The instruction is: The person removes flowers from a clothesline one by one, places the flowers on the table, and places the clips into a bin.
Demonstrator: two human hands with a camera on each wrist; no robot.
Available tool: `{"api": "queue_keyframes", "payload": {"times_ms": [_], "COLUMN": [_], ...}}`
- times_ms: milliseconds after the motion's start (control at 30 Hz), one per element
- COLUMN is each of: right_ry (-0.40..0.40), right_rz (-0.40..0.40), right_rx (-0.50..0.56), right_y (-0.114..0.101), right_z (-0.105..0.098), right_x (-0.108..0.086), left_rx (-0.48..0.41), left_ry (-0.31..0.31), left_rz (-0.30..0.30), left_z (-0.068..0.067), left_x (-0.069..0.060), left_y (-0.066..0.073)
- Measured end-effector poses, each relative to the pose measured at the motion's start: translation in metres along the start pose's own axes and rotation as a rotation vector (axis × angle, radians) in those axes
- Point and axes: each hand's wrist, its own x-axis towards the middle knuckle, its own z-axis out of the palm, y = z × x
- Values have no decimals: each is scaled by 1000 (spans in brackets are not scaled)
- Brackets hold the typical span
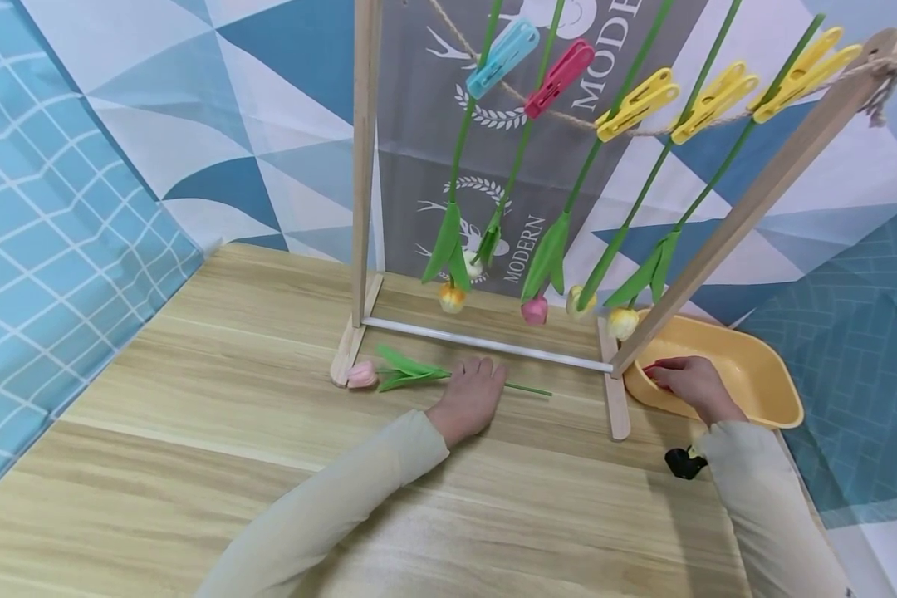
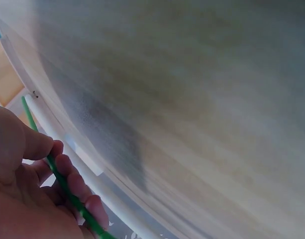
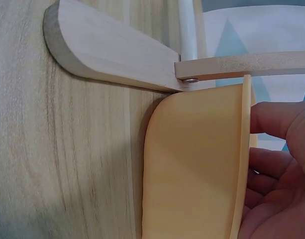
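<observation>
I face a pale wood-grained table (image 1: 194,399); behind it, a wall (image 1: 284,124) of blue, white and grey shapes with a grey panel (image 1: 411,174) lettered MODERN. A blue grid-patterned covering (image 1: 52,191) rises on my left, a teal brick-patterned one (image 1: 867,332) on my right.

Bright, even light in here, soft shadow on desk (image 1: 217,399) beside right sleeve (image 1: 770,507). Head view fairly sharp; left wrist view dim, hazy, grain smeared; right wrist clearer, lower-left shaded.
</observation>
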Motion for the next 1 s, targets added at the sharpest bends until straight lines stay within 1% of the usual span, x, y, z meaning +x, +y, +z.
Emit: {"api": "queue_keyframes", "payload": {"times_ms": [167, 367, 467, 667, 867, 1000], "right_ry": [-8, 2, -10, -49, -86, -93], "right_rz": [-9, -30, -39, -110, -89, -92], "right_rx": [-30, -58, -70, -161, -264, -329], "right_y": [-1, -3, -3, 3, 13, 13], "right_z": [-1, -2, -4, -13, -19, -19], "right_x": [1, 4, 4, 7, 14, 15], "left_rx": [-24, 7, 5, -22, -19, 5], "left_ry": [-16, -26, -36, -45, -66, -76], "left_rz": [-3, -12, -17, -19, -18, -7], "left_z": [-1, -2, -3, -6, -7, -7], "left_x": [2, 3, 4, 3, 1, 1], "left_y": [0, 1, 2, 2, 4, 5]}}
